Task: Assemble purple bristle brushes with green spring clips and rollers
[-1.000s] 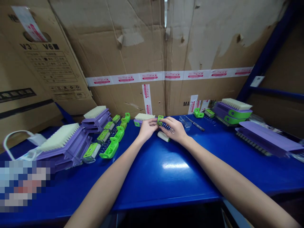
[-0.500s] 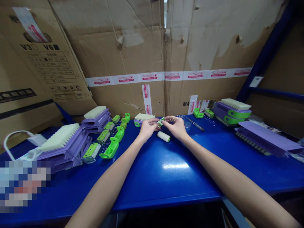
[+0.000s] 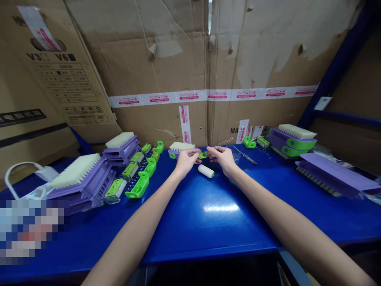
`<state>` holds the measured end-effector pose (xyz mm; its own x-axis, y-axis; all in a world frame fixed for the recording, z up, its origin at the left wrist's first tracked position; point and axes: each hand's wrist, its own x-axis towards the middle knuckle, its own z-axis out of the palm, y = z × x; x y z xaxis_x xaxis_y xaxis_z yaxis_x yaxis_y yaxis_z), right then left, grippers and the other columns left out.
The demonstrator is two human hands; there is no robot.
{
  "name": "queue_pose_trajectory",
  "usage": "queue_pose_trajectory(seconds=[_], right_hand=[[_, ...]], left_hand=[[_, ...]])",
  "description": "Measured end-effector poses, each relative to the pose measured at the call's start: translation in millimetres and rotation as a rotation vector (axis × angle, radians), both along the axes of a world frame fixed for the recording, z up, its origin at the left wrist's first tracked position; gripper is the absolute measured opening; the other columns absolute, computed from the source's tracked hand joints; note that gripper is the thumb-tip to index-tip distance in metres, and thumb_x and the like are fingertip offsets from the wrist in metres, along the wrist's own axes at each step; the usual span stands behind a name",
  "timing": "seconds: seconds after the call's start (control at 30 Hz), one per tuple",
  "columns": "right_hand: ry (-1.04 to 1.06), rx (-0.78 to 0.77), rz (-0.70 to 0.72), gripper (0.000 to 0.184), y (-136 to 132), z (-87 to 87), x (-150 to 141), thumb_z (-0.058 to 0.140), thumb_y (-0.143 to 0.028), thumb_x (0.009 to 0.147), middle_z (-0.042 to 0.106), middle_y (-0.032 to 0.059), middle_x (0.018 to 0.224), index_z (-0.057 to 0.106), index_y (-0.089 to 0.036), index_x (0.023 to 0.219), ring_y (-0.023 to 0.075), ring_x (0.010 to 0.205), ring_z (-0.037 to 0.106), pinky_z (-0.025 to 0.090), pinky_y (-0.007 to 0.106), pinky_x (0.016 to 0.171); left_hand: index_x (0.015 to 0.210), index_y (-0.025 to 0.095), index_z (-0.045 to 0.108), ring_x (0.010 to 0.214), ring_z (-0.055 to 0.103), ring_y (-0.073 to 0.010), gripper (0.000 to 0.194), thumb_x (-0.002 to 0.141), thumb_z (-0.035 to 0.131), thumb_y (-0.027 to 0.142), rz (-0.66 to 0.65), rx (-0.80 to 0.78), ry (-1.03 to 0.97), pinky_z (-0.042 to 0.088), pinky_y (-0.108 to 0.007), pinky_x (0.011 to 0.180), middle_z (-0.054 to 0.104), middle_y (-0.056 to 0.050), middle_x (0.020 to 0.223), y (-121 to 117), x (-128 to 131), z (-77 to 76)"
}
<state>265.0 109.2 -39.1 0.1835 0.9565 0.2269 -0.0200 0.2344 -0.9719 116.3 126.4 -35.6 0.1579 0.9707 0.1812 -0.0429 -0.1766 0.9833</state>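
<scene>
My left hand (image 3: 186,160) and my right hand (image 3: 223,157) meet over the far middle of the blue table (image 3: 208,214). Both pinch a small green plastic piece (image 3: 204,155) between their fingertips. A thin metal spring (image 3: 223,141) sticks up and to the right from my right hand's fingers. A short white roller (image 3: 206,171) lies on the table just below the two hands. A purple brush with white bristles (image 3: 179,148) lies right behind my left hand.
Purple brushes with white bristles (image 3: 80,178) and a row of green handles with springs (image 3: 137,171) fill the left side. More purple and green brush parts (image 3: 293,139), a clear tray (image 3: 235,153) and a screwdriver (image 3: 245,155) lie at the right. Cardboard boxes (image 3: 178,67) wall the back.
My right hand has lifted off the white roller and turned the spring from lying across the table to pointing up and right. The green piece now sits level between both hands.
</scene>
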Motion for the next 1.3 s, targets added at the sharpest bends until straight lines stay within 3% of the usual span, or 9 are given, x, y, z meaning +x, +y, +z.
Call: queue_pose_trajectory(seconds=[0.17,0.27,0.4,0.53,0.67,0.83,1.17,1.3], right_hand=[[-0.045,-0.012,0.011,0.036,2,-1.9,6,0.071,-0.05,0.063,0.06,0.0028,0.059,0.066,-0.015,0.067,0.0109,0.051,0.051,0.044,0.022,0.046],[-0.093,-0.022,-0.011,0.037,1,-2.7,7,0.069,-0.051,0.064,0.061,0.0023,0.06,0.068,-0.015,0.069,0.011,0.053,0.051,0.042,0.021,0.044],[-0.15,-0.007,-0.028,0.037,0,-2.3,5,0.071,-0.05,0.062,0.066,0.0035,0.069,0.07,-0.014,0.071,0.0128,0.06,0.055,0.042,0.022,0.049],[-0.118,0.024,-0.043,0.039,2,-2.3,3,0.072,-0.048,0.06,0.068,0.0053,0.079,0.069,-0.014,0.077,0.0163,0.072,0.06,0.046,0.025,0.058],[0.061,-0.043,0.043,0.042,3,-3.5,2,0.073,-0.042,0.065,0.067,0.0069,0.089,0.065,-0.015,0.095,0.0171,0.08,0.062,0.049,0.025,0.061],[0.328,-0.075,0.251,0.038,0,-3.2,-1,0.074,-0.025,0.066,0.067,0.0032,0.083,0.06,-0.017,0.1,0.0146,0.075,0.063,0.051,0.026,0.067],[0.495,-0.094,0.292,0.035,-2,3.4,3,0.071,-0.022,0.067,0.068,-0.0006,0.081,0.061,-0.021,0.1,0.0126,0.071,0.062,0.05,0.026,0.066],[0.482,-0.084,0.195,0.036,-1,3.7,6,0.071,-0.023,0.067,0.068,-0.0007,0.078,0.06,-0.021,0.102,0.012,0.069,0.062,0.05,0.025,0.064]], left_hand=[[0.094,0.01,0.067,0.061,0.062,-0.0133,0.029,0.071,0.068,0.027,-0.098,0.093,0.108,0.052,-0.026,0.06,0.067,-0.005,0.071,0,-4,-4.5],[0.097,0.014,0.068,0.066,0.061,-0.0149,0.034,0.067,0.072,0.03,-0.118,0.293,0.314,0.05,-0.026,0.063,0.068,-0.004,0.074,-2,-6,-8.8],[0.086,0.022,0.07,0.082,0.061,-0.0192,0.013,0.073,0.066,0.022,-0.048,0.636,0.597,0.047,-0.03,0.08,0.068,-0.005,0.085,-4,-7,-12.3],[0.082,0.021,0.069,0.091,0.059,-0.0219,0.012,0.08,0.057,0.018,-0.018,0.807,0.699,0.043,-0.033,0.087,0.066,-0.008,0.085,-5,-7,-12.5],[0.088,0.02,0.068,0.087,0.061,-0.0204,0.015,0.085,0.053,0.023,0.127,0.972,0.729,0.046,-0.033,0.083,0.067,-0.008,0.087,-4,-9,-12.3],[0.095,0.016,0.067,0.085,0.061,-0.0191,0.022,0.09,0.047,0.025,0.327,1.193,0.891,0.05,-0.032,0.077,0.069,-0.006,0.092,-4,-10,-11.0],[0.111,0.018,0.062,0.093,0.061,-0.0176,0.028,0.093,0.041,0.026,0.265,1.207,0.953,0.052,-0.032,0.082,0.069,-0.005,0.097,-7,-6,-9.5],[0.114,0.017,0.059,0.1,0.057,-0.0203,0.029,0.091,0.043,0.026,0.272,1.121,1.06,0.048,-0.034,0.087,0.065,-0.008,0.105,-4,-9,-9.3]])
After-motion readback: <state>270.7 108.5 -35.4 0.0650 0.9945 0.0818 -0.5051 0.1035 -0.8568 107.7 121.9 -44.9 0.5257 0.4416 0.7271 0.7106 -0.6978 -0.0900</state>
